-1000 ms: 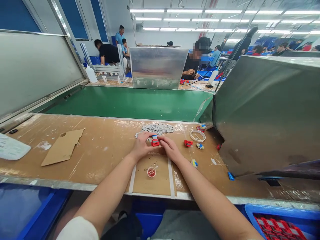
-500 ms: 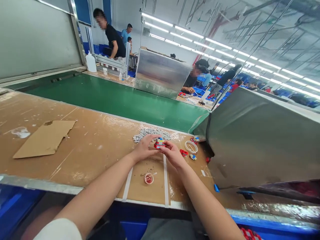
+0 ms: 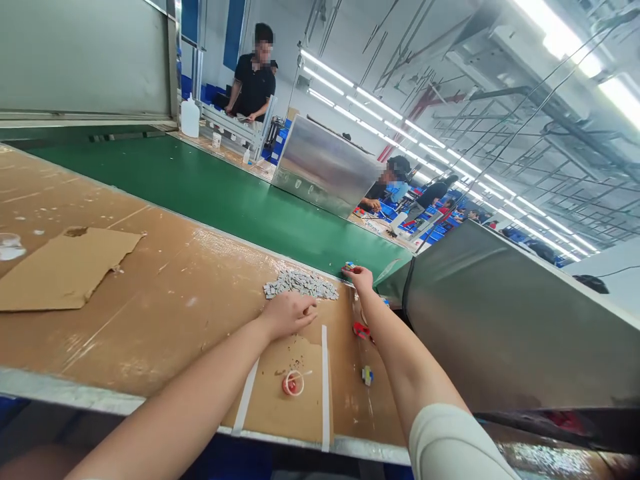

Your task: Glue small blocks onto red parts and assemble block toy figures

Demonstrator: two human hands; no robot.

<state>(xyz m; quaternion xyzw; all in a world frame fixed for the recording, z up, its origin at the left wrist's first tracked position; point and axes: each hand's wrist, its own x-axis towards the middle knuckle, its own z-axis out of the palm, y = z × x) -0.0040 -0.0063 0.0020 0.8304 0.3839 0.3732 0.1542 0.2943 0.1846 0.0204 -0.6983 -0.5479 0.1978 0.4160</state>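
My right hand (image 3: 359,276) is stretched out to the near edge of the green conveyor belt (image 3: 210,193) and holds a small red, blue and yellow block assembly (image 3: 349,266) at its fingertips. My left hand (image 3: 289,312) rests on the brown worktop (image 3: 165,300) with fingers curled, holding nothing, just in front of a pile of small grey pieces (image 3: 300,285). A small red cap with a stick in it (image 3: 293,383) lies nearer to me between two white tape strips.
A red part (image 3: 361,329) and a small blue-yellow part (image 3: 367,375) lie by my right forearm. A metal hood (image 3: 510,320) stands at the right, a torn cardboard sheet (image 3: 60,267) at the left. Other people work across the belt.
My right hand has carried the block assembly away from my left hand, forward to the belt's edge. My left hand stayed by the grey pile. The camera tilted up and left.
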